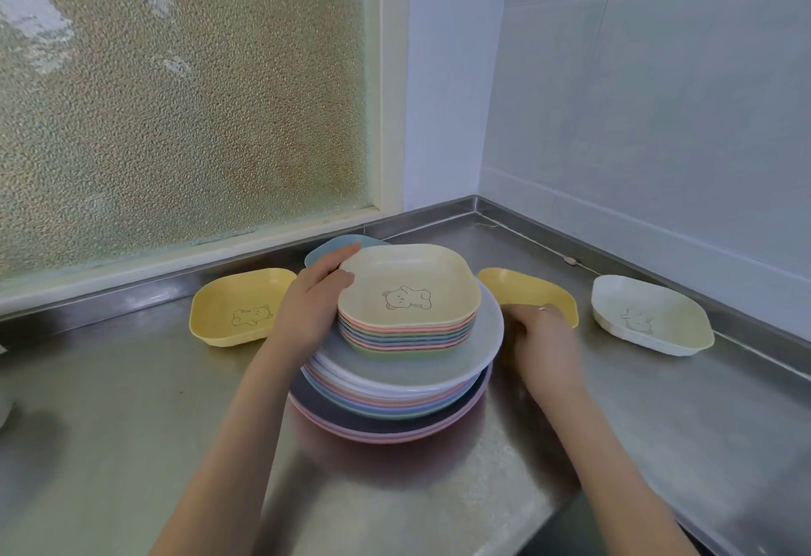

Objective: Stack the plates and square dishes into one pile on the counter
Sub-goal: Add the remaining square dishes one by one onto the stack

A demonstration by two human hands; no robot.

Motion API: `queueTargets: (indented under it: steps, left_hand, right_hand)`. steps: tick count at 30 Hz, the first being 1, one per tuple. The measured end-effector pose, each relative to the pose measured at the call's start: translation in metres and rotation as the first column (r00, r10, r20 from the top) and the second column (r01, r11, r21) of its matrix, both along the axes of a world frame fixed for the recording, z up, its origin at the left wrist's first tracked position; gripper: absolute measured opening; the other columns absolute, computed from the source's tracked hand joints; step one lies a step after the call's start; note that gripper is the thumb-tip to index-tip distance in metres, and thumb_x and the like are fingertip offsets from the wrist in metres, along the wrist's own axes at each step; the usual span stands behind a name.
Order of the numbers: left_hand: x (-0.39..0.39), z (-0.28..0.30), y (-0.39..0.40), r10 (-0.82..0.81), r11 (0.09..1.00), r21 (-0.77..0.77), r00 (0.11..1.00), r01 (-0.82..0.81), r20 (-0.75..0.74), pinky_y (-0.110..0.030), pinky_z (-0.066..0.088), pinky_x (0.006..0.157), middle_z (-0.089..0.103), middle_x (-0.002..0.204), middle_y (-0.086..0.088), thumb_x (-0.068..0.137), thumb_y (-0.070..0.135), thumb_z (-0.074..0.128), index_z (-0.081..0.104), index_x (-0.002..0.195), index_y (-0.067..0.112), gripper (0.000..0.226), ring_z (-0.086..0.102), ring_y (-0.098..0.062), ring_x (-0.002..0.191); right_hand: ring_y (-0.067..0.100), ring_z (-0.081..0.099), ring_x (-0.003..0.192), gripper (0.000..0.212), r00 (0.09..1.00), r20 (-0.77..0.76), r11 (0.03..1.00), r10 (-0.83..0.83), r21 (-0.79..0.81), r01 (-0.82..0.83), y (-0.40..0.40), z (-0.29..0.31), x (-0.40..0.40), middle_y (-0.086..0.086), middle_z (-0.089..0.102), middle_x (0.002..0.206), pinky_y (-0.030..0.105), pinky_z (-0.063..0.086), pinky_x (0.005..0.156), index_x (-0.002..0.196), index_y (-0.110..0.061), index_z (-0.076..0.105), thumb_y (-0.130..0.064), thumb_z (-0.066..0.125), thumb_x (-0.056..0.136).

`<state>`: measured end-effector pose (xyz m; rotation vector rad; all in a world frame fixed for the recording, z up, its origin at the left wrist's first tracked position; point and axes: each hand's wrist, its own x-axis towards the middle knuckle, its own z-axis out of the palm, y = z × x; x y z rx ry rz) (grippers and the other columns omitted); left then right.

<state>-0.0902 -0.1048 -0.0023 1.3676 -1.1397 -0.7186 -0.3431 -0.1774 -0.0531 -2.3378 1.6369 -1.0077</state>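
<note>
A pile of pastel round plates (pixel 478 353) stands on the steel counter (pixel 131 424), with several square dishes nested on top, a cream bear dish (pixel 408 287) uppermost. My left hand (pixel 313 301) presses against the left side of the square dishes, thumb on the cream dish's rim. My right hand (pixel 544 345) rests at the pile's right edge, fingers curled by the plates, just in front of a yellow square dish (pixel 526 287). Another yellow bear dish (pixel 237 307) lies left of the pile. A white bear dish (pixel 649 314) lies far right. A blue dish (pixel 333 248) peeks out behind the pile.
A frosted window (pixel 175 94) and its sill run along the back left. Tiled walls (pixel 658 116) close the corner at the right. The counter's front edge drops off at the lower right. A white object shows at the far left edge.
</note>
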Motion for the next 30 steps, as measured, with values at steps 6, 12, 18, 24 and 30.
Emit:
queueTargets:
  steps: [6, 12, 18, 24, 30]
  left_hand:
    - [-0.002, -0.002, 0.0, -0.008, 1.0, -0.004, 1.0, 0.008, 0.001, -0.036, 0.039, 0.103, 0.063, 0.121, 0.004, 0.071, 0.028, 0.048, 0.061, 0.121, 0.029, 0.052, 0.055, -0.016, 0.115]
    - [-0.003, -0.002, -0.002, -0.011, 1.0, -0.029, 1.0, 0.011, -0.004, -0.024, 0.04, 0.089, 0.062, 0.119, 0.006, 0.085, 0.012, 0.048, 0.06, 0.124, 0.024, 0.042, 0.055, -0.012, 0.112]
    - [-0.004, 0.001, -0.002, 0.025, 0.999, -0.034, 1.0, -0.025, 0.008, -0.028, 0.041, 0.094, 0.062, 0.122, -0.002, 0.089, 0.002, 0.044, 0.059, 0.125, 0.018, 0.042, 0.055, -0.015, 0.112]
    - [-0.003, 0.0, -0.001, 0.026, 0.999, -0.04, 1.0, -0.026, 0.005, -0.023, 0.041, 0.084, 0.064, 0.108, -0.001, 0.089, 0.001, 0.045, 0.058, 0.127, 0.017, 0.043, 0.057, -0.014, 0.102]
    - [-0.003, 0.0, -0.002, 0.039, 0.999, -0.033, 0.999, -0.039, 0.012, -0.028, 0.042, 0.093, 0.063, 0.121, -0.005, 0.089, 0.002, 0.045, 0.058, 0.127, 0.017, 0.043, 0.057, -0.018, 0.111]
  right_hand:
    - [0.028, 0.052, 0.071, 0.059, 0.98, 0.145, 0.984, -0.137, -0.093, 0.151, 0.011, 0.011, -0.002, 0.006, 0.051, 0.074, 0.026, 0.031, 0.06, 0.098, -0.026, 0.075, 0.014, 0.05, 0.062]
    - [0.015, 0.044, 0.07, 0.055, 0.973, 0.184, 0.988, -0.136, -0.042, 0.147, 0.01, 0.008, -0.003, 0.006, 0.054, 0.084, 0.018, 0.028, 0.066, 0.1, -0.023, 0.075, 0.015, 0.052, 0.069]
    - [0.023, 0.057, 0.081, 0.053, 0.963, 0.211, 0.985, -0.167, 0.003, 0.17, 0.007, 0.008, -0.006, 0.009, 0.06, 0.092, 0.02, 0.035, 0.074, 0.101, -0.021, 0.074, 0.015, 0.05, 0.07]
    - [0.032, 0.06, 0.082, 0.049, 0.954, 0.286, 0.98, -0.091, -0.146, 0.137, 0.017, 0.037, 0.003, 0.02, 0.061, 0.093, 0.026, 0.043, 0.078, 0.101, -0.011, 0.074, 0.019, 0.05, 0.07]
    - [0.004, 0.05, 0.076, 0.044, 0.914, 0.373, 0.96, 0.161, -0.275, -0.057, 0.052, 0.074, 0.033, 0.007, 0.065, 0.085, -0.003, 0.032, 0.075, 0.095, -0.019, 0.076, 0.014, 0.061, 0.072]
